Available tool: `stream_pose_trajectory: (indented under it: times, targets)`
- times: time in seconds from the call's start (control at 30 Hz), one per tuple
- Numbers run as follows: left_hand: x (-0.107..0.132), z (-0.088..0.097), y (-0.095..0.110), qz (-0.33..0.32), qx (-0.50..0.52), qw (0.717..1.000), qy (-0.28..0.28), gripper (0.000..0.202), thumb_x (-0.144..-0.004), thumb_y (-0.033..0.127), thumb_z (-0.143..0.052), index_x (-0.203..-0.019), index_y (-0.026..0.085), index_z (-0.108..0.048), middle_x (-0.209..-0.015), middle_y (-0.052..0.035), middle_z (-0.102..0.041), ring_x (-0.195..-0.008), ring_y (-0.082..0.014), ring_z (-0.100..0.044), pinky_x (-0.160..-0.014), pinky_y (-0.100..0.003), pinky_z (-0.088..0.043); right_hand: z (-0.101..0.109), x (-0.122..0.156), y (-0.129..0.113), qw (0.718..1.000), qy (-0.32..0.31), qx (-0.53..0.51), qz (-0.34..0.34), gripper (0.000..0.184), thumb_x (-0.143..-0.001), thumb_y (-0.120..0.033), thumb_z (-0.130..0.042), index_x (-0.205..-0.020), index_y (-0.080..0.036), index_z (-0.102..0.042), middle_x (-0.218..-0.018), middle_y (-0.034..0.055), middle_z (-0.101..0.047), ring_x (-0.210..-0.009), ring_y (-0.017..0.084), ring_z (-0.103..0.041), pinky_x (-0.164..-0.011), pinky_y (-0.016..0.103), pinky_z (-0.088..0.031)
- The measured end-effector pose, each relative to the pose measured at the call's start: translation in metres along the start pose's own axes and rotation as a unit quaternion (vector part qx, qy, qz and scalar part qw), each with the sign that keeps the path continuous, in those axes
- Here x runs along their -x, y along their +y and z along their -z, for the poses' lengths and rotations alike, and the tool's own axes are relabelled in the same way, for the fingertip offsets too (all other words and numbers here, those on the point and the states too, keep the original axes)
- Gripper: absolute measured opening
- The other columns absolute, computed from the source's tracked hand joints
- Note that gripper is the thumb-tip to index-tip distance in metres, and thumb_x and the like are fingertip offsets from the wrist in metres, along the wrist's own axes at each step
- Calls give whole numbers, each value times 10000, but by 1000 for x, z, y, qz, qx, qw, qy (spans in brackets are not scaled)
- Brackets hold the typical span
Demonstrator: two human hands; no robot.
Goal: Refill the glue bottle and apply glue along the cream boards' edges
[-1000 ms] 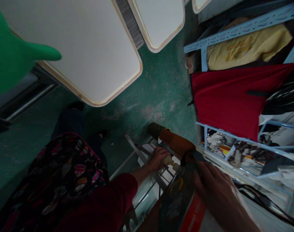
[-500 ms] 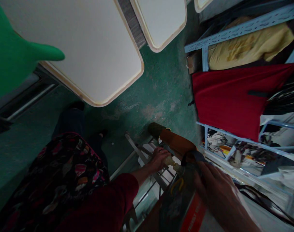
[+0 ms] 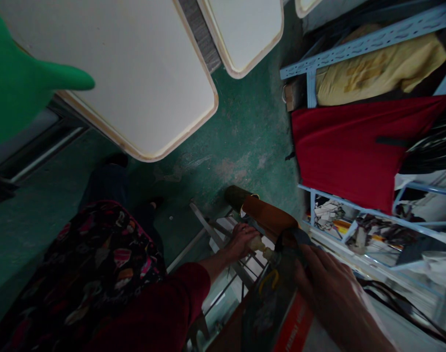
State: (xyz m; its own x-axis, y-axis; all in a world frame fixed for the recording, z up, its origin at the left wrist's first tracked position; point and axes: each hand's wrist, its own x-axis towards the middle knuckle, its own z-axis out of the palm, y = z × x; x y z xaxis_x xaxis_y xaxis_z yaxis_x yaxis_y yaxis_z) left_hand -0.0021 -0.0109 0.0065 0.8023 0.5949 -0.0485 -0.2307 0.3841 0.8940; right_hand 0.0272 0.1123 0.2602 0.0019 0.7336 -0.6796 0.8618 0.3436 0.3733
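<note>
My left hand [image 3: 242,240], below the red sleeve, is closed around a pale knobbed handle [image 3: 261,247]. Just right of that, my right hand [image 3: 327,288] rests with bent fingers and thumb at the upper edge of a dark printed item [image 3: 269,298], which looks like a bag. A yellow mark and a red panel with white lettering show on its side. Part of its edge is hidden by my fingers. Close beyond both hands lies a brown rolled piece [image 3: 269,215], its material unclear, with a dark green cylinder end [image 3: 236,195]. A metal frame [image 3: 223,244] stands under my left hand.
White rounded tabletops [image 3: 145,73] lie at the upper left. A green shape [image 3: 17,83] juts in from the left edge. Blue metal shelving [image 3: 355,54] with a red cloth [image 3: 351,151] and yellowish cloth [image 3: 377,71] stands on the right, over a green floor [image 3: 237,132].
The green shape at the left edge has shifted slightly left and up. My two hands stay almost exactly where they were.
</note>
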Motion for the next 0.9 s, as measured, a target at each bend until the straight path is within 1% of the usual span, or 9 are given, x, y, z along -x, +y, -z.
stream_pose_trajectory:
  times: [0.17, 0.27, 0.4, 0.47, 0.6, 0.7, 0.8, 0.9]
  targets:
    - [2, -2, -7, 18, -18, 1000, -19, 543, -656, 357, -603, -1179, 211, -590, -1186, -84, -591, -1148, -296, -412, -1015, -451, -262, -4, 0, 0, 1000, -17, -3, -9, 221, -915, -297, -393, -1063, -162, -486, -927, 93, -627, -786, 215, -616, -601, 313, -476]
    - [3, -6, -13, 21, -21, 999, -15, 562, -645, 369, -620, -1181, 203, -592, -1194, -79, -587, -1146, -293, -410, -1007, -445, -282, -4, -1, -2, 1000, -21, -5, -11, 213, -912, -299, -403, -1066, -175, -483, -910, 88, -628, -767, 212, -613, -596, 311, -466]
    - [3, -12, -18, 16, -19, 1000, 1, 574, -618, 359, -646, -1167, 192, -609, -1179, -82, -596, -1117, -285, -423, -989, -433, -306, 0, -6, -10, 999, -15, -8, -38, 243, -945, -298, -313, -1034, -146, -482, -922, 120, -613, -775, 238, -603, -598, 345, -467]
    - [2, -13, -19, 14, -19, 1000, 6, 579, -614, 374, -653, -1161, 187, -614, -1162, -88, -603, -1111, -287, -424, -987, -439, -302, 1, -6, -10, 999, -11, -6, -40, 262, -953, -297, -289, -1029, -138, -482, -928, 125, -609, -781, 241, -599, -599, 351, -471]
    - [1, -11, -17, 7, -23, 1000, 1, 579, -646, 437, -635, -1174, 204, -602, -1166, -86, -598, -1112, -284, -427, -995, -441, -287, -3, -2, -3, 999, -2, 18, 28, 231, -927, -279, -348, -1045, -137, -486, -941, 118, -608, -775, 224, -596, -575, 318, -465]
    - [0, -9, -15, 9, -29, 1000, -8, 560, -647, 402, -631, -1172, 209, -598, -1170, -76, -595, -1113, -277, -427, -988, -421, -290, -6, 0, 0, 999, -9, 26, 34, 190, -907, -248, -361, -1020, -157, -484, -937, 111, -599, -781, 228, -590, -575, 313, -453]
    - [0, -8, -13, 7, -20, 1000, -2, 555, -653, 400, -625, -1170, 198, -597, -1175, -84, -593, -1116, -277, -424, -991, -419, -285, -4, -3, -5, 999, -13, 18, 25, 173, -915, -227, -336, -1006, -176, -473, -928, 112, -596, -766, 240, -582, -570, 326, -436]
    - [0, -7, -12, 3, -10, 1000, 5, 572, -650, 442, -629, -1167, 201, -600, -1153, -88, -601, -1101, -279, -429, -985, -424, -288, 2, -9, -14, 999, -20, -3, -29, 216, -936, -237, -313, -1053, -138, -465, -915, 129, -591, -764, 255, -576, -595, 354, -438]
